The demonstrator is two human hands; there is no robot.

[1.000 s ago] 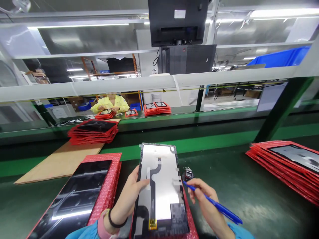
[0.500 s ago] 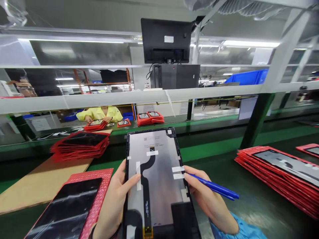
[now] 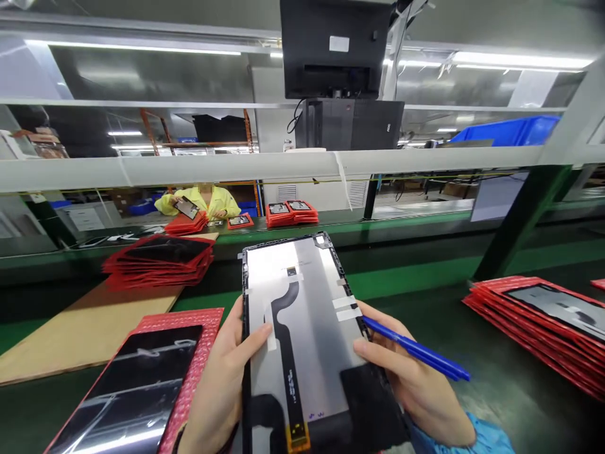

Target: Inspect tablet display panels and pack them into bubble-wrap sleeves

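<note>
Between my hands is a tablet screen panel (image 3: 321,340), its metallic back facing me, with a black flex cable and white tape strips on it. My left hand (image 3: 231,372) grips its left edge, thumb lying on the back beside the cable. On the right edge, my right hand (image 3: 406,372) holds the panel with its thumb on the back. A blue pen (image 3: 420,350) is also tucked in my right hand, sticking out to the right. The fingers under the panel are hidden.
A dark glossy screen (image 3: 137,384) lies on pink bubble wrap (image 3: 208,334) at left. Behind it, red-wrapped screens (image 3: 161,258) sit by a wooden board (image 3: 89,321). More red sleeves (image 3: 524,328) are stacked right. Across the bench, a person in yellow (image 3: 203,202) handles a panel.
My right thumb has moved down from the white tape strips along the panel's edge. The panel has tilted slightly and its reflection shifted. The co-worker has lifted a panel.
</note>
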